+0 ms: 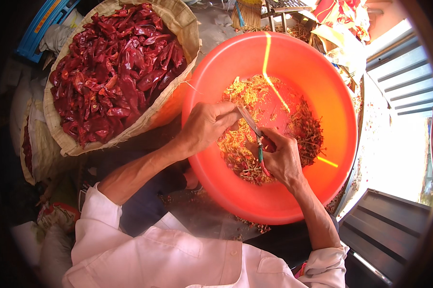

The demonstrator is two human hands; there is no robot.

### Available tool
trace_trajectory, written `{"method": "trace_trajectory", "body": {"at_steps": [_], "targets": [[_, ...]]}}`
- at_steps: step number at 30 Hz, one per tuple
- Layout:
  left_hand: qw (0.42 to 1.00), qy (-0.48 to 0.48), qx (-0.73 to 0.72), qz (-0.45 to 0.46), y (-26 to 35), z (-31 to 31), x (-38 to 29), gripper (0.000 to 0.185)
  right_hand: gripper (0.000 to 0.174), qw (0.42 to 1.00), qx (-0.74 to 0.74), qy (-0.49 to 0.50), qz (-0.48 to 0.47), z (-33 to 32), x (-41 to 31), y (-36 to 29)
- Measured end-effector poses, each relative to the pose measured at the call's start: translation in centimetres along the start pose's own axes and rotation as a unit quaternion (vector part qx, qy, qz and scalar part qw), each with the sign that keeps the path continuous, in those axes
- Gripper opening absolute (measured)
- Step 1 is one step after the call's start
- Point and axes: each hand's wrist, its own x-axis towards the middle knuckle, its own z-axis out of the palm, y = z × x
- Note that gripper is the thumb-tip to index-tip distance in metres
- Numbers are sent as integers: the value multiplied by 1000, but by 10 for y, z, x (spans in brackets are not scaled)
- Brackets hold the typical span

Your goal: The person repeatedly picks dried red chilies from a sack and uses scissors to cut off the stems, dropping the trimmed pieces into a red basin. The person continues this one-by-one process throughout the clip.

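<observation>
A pair of scissors [251, 123] with green and red wrapping on the handles is in my right hand [283, 154], above a large red plastic basin [216, 180]. My left hand [205, 124] has its thumb and fingers pinched at the tips of the blades; whether a small piece is between them, I cannot tell. Beneath both hands, yellow seeds [250, 91] and bits of stem lie on the basin's floor, with a heap of dried pepper stems [306, 133] at its right side. To the left stands a woven sack [184, 21] full of dried red chili peppers [119, 72].
A straw broom [247, 14] and a metal rack are beyond the basin. A blue plastic object [40, 30] stands at the upper left. Another sack [40, 144] is at the left, and a metal door panel [385, 223] at the lower right. Debris lies on the floor.
</observation>
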Motion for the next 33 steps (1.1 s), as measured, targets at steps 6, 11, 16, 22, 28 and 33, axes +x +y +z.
{"method": "trace_trajectory", "body": {"at_steps": [6,11,16,22,28,33], "targets": [[999,20,37,17,1,3,-1,16,24,997,-55,24,-49,1,2,3],[997,28,74,22,5,3,-1,15,29,999,-44,6,-27,1,4,7],[997,38,55,35,2,2,-2,15,29,978,156,-95,100,-2,6,0],[995,68,-13,71,0,4,0,18,29,910,325,-180,185,-9,4,-12],[995,13,-78,56,2,3,-2,18,34,874,429,-167,155,-9,3,-8],[985,44,-162,44,-7,0,5,24,38,969,111,-157,153,-19,13,21]]}}
